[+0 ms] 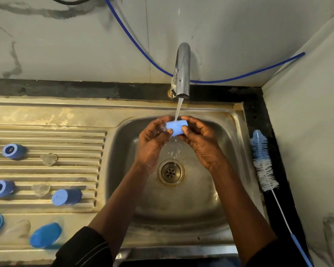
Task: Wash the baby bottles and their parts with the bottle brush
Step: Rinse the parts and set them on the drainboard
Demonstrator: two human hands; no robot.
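A light blue bottle cap (176, 127) lies sideways under the running water, above the sink basin (226, 135). My left hand (152, 139) and my right hand (200, 139) pinch it together, one at each end. The bottle brush (263, 162), blue and white bristles on a thin white wire with a blue handle, lies on the black counter right of the sink, untouched. On the ribbed drainboard (46, 132) at left rest several blue caps and collars (14, 151) and clear teats (49, 159).
The chrome tap (182, 72) pours a stream into the basin, and the drain (171, 172) sits below my hands. A blue hose (141, 49) hangs along the back wall. A wall stands close on the right, beside the brush.
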